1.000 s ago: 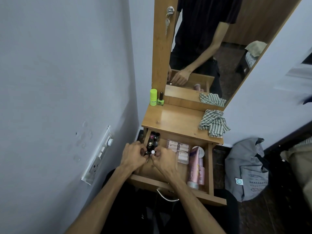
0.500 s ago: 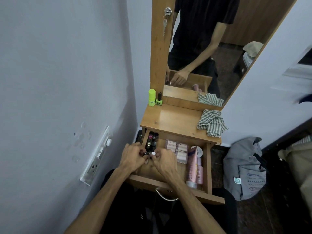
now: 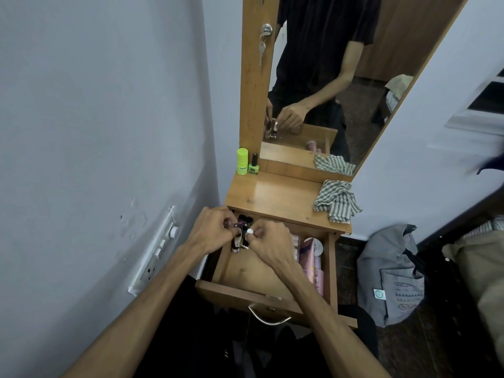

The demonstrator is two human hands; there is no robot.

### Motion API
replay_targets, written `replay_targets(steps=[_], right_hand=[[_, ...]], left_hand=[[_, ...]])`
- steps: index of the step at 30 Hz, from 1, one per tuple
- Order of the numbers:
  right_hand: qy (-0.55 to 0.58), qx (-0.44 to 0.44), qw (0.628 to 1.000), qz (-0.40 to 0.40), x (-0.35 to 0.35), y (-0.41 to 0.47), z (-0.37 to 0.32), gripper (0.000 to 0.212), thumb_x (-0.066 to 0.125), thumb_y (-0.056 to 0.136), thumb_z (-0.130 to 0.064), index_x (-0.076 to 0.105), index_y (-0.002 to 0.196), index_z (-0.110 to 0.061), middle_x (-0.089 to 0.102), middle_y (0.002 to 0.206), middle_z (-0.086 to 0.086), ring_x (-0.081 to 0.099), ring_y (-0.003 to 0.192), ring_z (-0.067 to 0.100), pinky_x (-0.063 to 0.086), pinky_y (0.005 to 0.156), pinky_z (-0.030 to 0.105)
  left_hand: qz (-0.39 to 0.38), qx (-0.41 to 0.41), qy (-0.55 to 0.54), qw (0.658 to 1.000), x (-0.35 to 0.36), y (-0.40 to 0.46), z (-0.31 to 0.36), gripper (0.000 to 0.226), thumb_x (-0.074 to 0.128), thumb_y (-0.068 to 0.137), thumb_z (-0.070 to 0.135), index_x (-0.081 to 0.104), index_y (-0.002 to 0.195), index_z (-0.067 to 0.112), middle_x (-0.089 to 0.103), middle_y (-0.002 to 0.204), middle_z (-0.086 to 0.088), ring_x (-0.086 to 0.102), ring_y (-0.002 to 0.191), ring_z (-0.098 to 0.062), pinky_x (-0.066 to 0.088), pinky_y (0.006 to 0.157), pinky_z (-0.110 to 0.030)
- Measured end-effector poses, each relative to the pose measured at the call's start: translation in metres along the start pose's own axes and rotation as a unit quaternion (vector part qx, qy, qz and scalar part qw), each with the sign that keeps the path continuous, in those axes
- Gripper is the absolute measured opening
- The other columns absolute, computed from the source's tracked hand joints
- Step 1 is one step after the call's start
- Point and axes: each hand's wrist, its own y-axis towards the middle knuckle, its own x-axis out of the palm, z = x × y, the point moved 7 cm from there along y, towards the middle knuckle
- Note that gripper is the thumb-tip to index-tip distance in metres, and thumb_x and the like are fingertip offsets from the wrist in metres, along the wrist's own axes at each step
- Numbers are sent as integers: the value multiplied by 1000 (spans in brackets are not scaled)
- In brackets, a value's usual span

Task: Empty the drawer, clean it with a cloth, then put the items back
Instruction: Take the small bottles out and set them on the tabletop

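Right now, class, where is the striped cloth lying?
In the head view, the striped cloth lies crumpled on the right end of the wooden tabletop, below the mirror and above the open drawer.

We're looking down at a small wooden dressing table (image 3: 272, 195) tucked in a corner, pale grey-blue walls (image 3: 95, 105) either side. A tall wood-framed mirror (image 3: 327, 77) rises from its back. Left of it there's a white switch panel (image 3: 158, 249); right of it, dark floor (image 3: 436, 350) with a grey bag (image 3: 392, 279).
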Motion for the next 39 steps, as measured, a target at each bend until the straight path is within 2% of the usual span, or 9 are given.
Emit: replay_targets(steps=[2, 6, 11, 16, 21, 28, 33, 39], right_hand=[[6, -6, 1000, 18, -13, 11, -9, 13, 67, 76, -33, 75, 84, -26, 73, 70, -9, 69, 72, 15, 51, 65, 27], [26, -23, 998, 49, -27, 42, -25, 14, 67, 77, -33, 75, 83, -24, 72, 69, -9, 68, 70, 15, 54, 63, 28], [25, -21, 998, 54, -31, 86, -38, 16, 64, 78, -33, 75, 84, -24, 72, 70, -8, 67, 69, 16, 54, 62, 29], [22, 2, 999, 49, -30, 129, -42, 19, 68, 79, -35, 77, 95, -28, 75, 82, -6, 70, 84, 22, 48, 66, 27], [5, -1, 999, 44, -23, 162, -44, 23, 68, 77, -27, 78, 98, -28, 76, 90, -3, 70, 90, 26, 54, 74, 31], [3, -1, 999, 36, -13, 187, -39, 20, 69, 81, -25, 77, 99, -26, 76, 88, -2, 70, 89, 27, 57, 77, 35], [-6, -1, 1000, 26, -6, 195, -36, 22, 64, 80, -19, 77, 97, -25, 74, 86, 0, 67, 86, 28, 51, 70, 31], [1, 4, 999, 37, -4, 201, -32, 18, 68, 81, -23, 76, 96, -25, 75, 90, -1, 69, 89, 27, 58, 77, 37]], left_hand=[[8, 8, 4, 1000, -12, 14, 6, 12, 86, 73, 24, 75, 79, 22, 58, 71, 17, 55, 64, -1, 37, 62, -14], [13, 18, 11, 1000, -31, 45, 17, 9, 82, 76, 20, 76, 82, 19, 63, 75, 12, 59, 68, -8, 47, 65, -24], [20, 2, 25, 999, -45, 87, 17, 7, 79, 78, 23, 74, 82, 25, 67, 76, 14, 60, 69, -8, 42, 60, -19], [29, -13, 23, 999, -49, 123, 3, 10, 80, 81, 28, 75, 87, 23, 68, 78, 11, 58, 69, -7, 38, 60, -20], [35, -39, 26, 998, -49, 151, -19, 10, 79, 81, 28, 76, 89, 22, 70, 81, 10, 63, 77, -15, 46, 67, -27], [33, -55, 17, 998, -38, 171, -39, 9, 79, 82, 30, 76, 89, 25, 68, 80, 14, 63, 77, -12, 42, 63, -25], [41, -53, 1, 998, -30, 179, -41, 7, 78, 83, 29, 75, 87, 24, 70, 81, 12, 62, 76, -12, 40, 60, -24], [58, -52, -14, 997, -27, 184, -39, 7, 77, 84, 26, 76, 90, 22, 71, 81, 10, 61, 74, -9, 39, 55, -20]])
